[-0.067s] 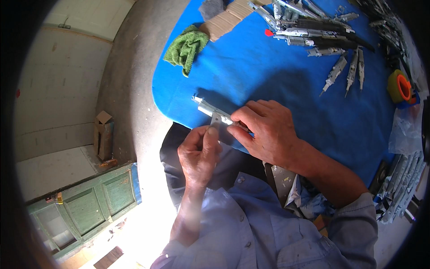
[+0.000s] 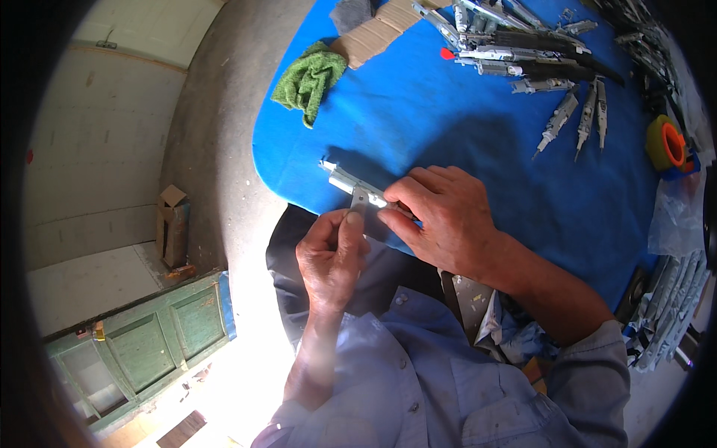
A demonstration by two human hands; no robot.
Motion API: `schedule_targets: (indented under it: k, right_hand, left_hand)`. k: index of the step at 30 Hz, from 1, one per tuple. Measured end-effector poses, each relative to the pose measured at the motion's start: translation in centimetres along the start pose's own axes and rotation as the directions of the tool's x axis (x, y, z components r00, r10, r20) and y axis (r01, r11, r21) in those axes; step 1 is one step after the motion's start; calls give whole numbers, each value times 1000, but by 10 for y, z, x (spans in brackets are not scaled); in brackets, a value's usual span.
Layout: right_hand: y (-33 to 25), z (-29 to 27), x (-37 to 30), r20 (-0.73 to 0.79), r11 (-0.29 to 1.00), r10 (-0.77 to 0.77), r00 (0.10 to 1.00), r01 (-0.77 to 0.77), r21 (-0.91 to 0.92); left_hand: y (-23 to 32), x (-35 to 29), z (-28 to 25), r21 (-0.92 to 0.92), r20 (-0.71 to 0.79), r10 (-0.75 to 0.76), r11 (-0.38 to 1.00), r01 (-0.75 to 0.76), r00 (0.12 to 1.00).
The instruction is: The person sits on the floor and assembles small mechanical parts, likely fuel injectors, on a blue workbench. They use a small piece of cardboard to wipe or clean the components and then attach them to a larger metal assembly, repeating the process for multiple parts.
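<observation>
Holding: your left hand (image 2: 332,257) and right hand (image 2: 447,216) both grip the small grey metal bracket-like part (image 2: 357,191) at the near edge of the blue-covered table (image 2: 463,127).
Left fingers: thumb and forefinger pinch the part's near end from below.
Right fingers: curled over the part's right end, pressing it down; the fingertips hide what lies beneath them.
Part's place: it lies across the table's near edge, its left end jutting free over the blue cloth, just above your dark lap.
Progress: I judge this one piece is mid-handling, neither set down nor joined to the others; what your fingers do to it is too small to tell.
Right edge: a heap of pale grey metal pieces (image 2: 668,299) hangs off the near right corner, with a yellow and orange tape roll (image 2: 667,144) further along.
Left edge: a crumpled green cloth (image 2: 308,81) sits near the far left corner.
Far edge: long grey and black metal assemblies (image 2: 523,52) lie in a row, three slim pointed ones (image 2: 579,119) just nearer, beside a tan cardboard piece (image 2: 373,33).
</observation>
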State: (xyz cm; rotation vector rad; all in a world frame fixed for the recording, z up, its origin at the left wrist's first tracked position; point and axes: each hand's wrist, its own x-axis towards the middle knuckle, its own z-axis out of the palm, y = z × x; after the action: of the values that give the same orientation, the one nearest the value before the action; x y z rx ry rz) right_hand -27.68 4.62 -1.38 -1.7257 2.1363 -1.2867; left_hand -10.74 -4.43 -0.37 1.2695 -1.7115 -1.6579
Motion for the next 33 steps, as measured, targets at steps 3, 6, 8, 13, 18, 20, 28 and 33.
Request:
schedule_targets:
  k: [3,6,8,13,18,20,28,33]
  right_hand:
    - [0,-1,0,10,1000,4,1000,-4,1]
    - [0,-1,1,9,1000,6,1000,-6,-1]
    - [0,-1,0,3,1000,7,1000,-7,-2]
    - [-1,-2,1,5,1000,6,1000,-6,3]
    - [1,-1,2,-25,1000,-9,1000,9,-12]
    - [0,0,2,-27,1000,-9,1000,8,-14]
    - [1,0,2,-22,1000,-8,1000,7,-26]
    - [0,-2,2,-21,1000,-11,1000,10,-17]
  left_hand:
    - [3,0,-1,3,16,-16,1000,16,1000]
    - [3,0,0,-1,13,-15,1000,15,1000]
    - [4,0,2,0,-6,-10,1000,10,1000]
    - [4,0,0,-1,18,-4,1000,4,1000]
    - [2,0,1,-11,11,-6,1000,6,1000]
    - [2,1,0,9,28,-9,1000,9,1000]
    - [6,-1,2,2,12,-46,999,46,999]
    - [11,-2,1,48,10,-21,999,21,1000]
